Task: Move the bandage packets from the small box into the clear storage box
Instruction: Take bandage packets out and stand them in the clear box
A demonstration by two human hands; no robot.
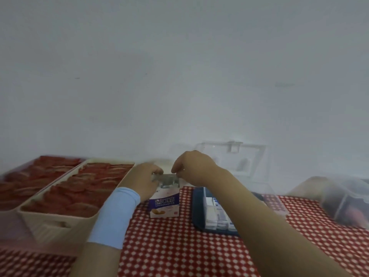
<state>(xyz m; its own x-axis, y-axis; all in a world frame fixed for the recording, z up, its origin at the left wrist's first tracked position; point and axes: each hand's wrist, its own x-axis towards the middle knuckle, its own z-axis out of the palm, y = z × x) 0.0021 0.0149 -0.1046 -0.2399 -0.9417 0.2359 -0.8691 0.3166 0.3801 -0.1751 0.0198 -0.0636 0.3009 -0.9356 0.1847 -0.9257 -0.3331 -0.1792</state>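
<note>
We see both hands over the small box (164, 203) on the checked bench (179, 246) — left hand (146, 177) and right hand (192, 166) pinching a blurred packet (165, 179) between them — clear storage box (235, 198) just right.

A home table: red checked tablecloth (179, 246), plain wall (179, 66), cream storage baskets (60, 218).

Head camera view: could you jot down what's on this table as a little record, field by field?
surface: red-and-white checked tablecloth
small box: white and purple cardboard box, upright, top open
hands: left hand and right hand together pinch a grey packet just above the small box
left wrist: light blue wristband
storage box: clear plastic storage box, lid up, white packets inside
left side: two cream trays of red items
sharpness: blurred
</note>
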